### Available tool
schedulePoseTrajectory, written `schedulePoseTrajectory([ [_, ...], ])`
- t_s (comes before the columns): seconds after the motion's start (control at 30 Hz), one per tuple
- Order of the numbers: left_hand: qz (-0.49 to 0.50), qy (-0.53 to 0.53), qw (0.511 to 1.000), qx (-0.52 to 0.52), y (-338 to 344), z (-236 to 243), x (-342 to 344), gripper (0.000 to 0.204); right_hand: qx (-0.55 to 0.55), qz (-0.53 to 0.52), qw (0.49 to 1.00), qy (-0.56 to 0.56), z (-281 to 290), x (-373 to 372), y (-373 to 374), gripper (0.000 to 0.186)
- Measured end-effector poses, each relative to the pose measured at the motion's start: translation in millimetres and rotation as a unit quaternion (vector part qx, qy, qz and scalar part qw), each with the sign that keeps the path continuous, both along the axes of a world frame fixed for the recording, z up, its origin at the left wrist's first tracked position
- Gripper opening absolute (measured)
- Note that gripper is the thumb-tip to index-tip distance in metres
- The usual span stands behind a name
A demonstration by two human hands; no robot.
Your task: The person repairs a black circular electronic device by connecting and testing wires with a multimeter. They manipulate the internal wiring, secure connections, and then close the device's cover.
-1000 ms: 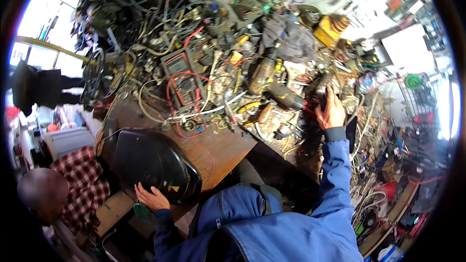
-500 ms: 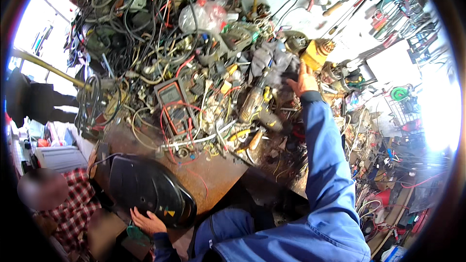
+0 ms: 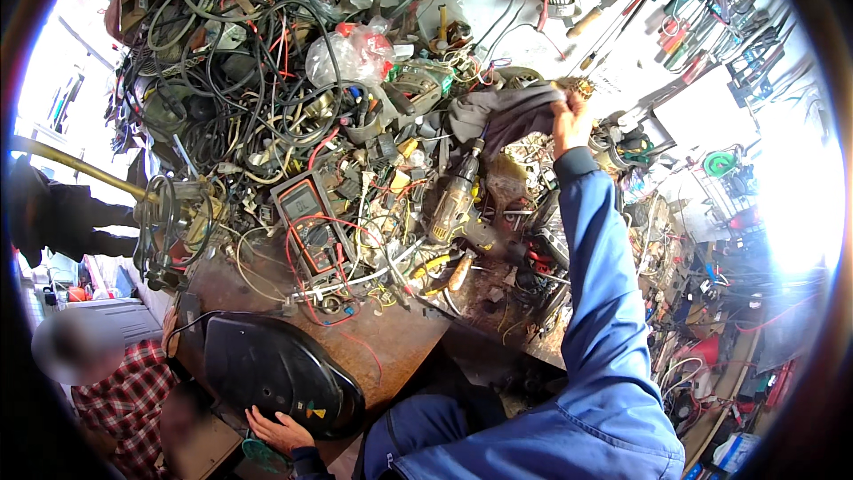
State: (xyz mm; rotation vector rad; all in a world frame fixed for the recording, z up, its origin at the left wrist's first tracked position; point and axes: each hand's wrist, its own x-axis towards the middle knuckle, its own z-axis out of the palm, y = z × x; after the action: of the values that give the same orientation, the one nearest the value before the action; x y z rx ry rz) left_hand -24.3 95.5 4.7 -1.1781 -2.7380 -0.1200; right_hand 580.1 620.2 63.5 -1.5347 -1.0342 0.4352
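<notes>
My right hand is stretched far across the bench, its fingers closed on the end of a grey cloth. The cloth is lifted and drawn out leftward over the clutter. Just beyond the fingers a brassy, ridged part shows; the yellow body below it is hidden now. Low on the left, my left hand lies with fingers apart against the near edge of a smooth black shell, which rests on the brown bench top. A yellow-and-black cordless drill lies left of my right forearm.
A multimeter with red leads lies mid-bench. Tangled cables heap up at the back left. A wooden-handled tool lies near the bench edge. Hand tools hang on the right wall. A person in a checked shirt is at lower left.
My right hand has gone from open fingers beside the yellow block to gripping the grey cloth, now lifted and stretched. My left hand stays by the black shell. The view has shifted slightly.
</notes>
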Motion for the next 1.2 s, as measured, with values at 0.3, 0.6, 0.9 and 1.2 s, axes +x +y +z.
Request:
schedulePoseTrajectory([
  [0.3,-0.014,-0.003,1.000,-0.015,-7.3,-4.0,-6.8,0.053,0.263,0.030,0.953,0.147,111.0,0.0,-19.1,0.017],
  [0.6,-0.003,0.014,0.999,0.037,14.4,43.9,20.5,0.054,0.316,0.543,0.671,0.395,241.0,-126.5,-70.6,0.037],
  [0.9,-0.061,0.037,0.997,-0.013,10.6,42.7,3.4,0.057,0.329,0.195,0.923,0.033,275.1,-227.0,79.3,0.027],
  [1.2,-0.009,-0.033,0.999,0.001,4.4,0.5,-10.1,0.054,0.094,0.300,0.939,-0.142,167.1,-225.9,208.1,0.054],
])
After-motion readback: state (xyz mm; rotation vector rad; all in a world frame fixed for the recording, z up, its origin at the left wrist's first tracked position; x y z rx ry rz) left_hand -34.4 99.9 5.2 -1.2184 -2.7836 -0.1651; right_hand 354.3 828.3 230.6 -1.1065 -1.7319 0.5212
